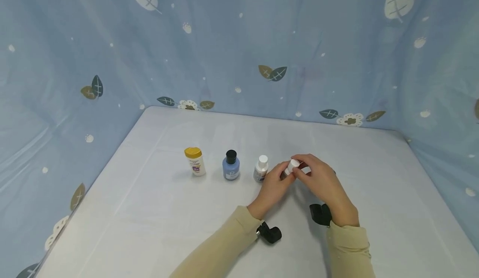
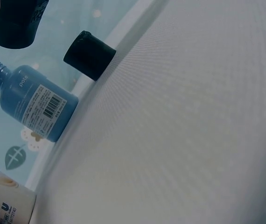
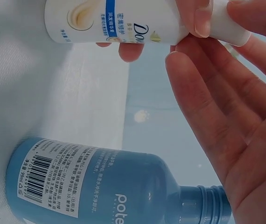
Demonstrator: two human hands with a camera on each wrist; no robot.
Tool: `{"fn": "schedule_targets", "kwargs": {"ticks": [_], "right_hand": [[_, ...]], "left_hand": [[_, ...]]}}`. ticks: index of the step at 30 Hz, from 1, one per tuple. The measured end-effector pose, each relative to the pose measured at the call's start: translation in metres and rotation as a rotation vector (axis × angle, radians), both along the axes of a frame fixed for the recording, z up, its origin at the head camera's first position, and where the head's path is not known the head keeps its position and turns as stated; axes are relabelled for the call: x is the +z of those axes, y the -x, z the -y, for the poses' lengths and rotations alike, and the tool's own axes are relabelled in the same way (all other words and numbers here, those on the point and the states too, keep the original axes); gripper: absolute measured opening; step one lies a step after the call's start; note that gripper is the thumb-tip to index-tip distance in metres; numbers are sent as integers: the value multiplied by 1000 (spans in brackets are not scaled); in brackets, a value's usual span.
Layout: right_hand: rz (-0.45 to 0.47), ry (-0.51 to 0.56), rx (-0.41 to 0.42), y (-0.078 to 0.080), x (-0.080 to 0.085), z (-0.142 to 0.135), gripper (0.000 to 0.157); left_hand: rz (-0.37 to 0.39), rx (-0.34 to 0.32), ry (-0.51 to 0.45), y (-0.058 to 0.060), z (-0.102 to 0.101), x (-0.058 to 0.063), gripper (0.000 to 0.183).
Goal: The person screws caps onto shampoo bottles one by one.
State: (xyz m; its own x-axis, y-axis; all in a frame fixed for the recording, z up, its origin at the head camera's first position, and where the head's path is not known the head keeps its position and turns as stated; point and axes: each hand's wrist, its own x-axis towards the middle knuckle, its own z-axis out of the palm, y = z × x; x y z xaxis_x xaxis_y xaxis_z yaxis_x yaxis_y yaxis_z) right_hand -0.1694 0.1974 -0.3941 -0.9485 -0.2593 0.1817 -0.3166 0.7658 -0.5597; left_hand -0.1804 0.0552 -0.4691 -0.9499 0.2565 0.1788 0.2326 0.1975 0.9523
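In the head view my left hand [image 1: 275, 186] grips a small white bottle with a white cap [image 1: 293, 165]. The fingers of my right hand [image 1: 319, 180] pinch that cap. The right wrist view shows the white bottle [image 3: 100, 21] tilted on its side, printed with a blue band and "Dov". Most of its neck is hidden by fingers. Just left of my hands stands another white bottle [image 1: 261, 169], white-capped and upright. An uncapped blue bottle [image 2: 39, 102] appears in the left wrist view beside a loose black cap [image 2: 90, 55], whereas in the head view a blue bottle [image 1: 231, 170] wears a black cap.
A white bottle with a yellow cap [image 1: 196, 161] stands farthest left in the row. The white table [image 1: 149, 228] meets a blue patterned cloth [image 1: 224, 40] at the back and sides. Black wrist devices [image 1: 270, 233] sit on both wrists.
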Motion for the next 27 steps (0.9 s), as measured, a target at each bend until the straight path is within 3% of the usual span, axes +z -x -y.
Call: {"fn": "schedule_targets", "kwargs": {"ticks": [18,27], "right_hand": [[21,23,-66,3,4,3,36],[28,-20,1,-2,3,1,46]], "left_hand": [[-42,10,2,5,-2,0,33],[-25,7,12,1,-1,0,34]]}}
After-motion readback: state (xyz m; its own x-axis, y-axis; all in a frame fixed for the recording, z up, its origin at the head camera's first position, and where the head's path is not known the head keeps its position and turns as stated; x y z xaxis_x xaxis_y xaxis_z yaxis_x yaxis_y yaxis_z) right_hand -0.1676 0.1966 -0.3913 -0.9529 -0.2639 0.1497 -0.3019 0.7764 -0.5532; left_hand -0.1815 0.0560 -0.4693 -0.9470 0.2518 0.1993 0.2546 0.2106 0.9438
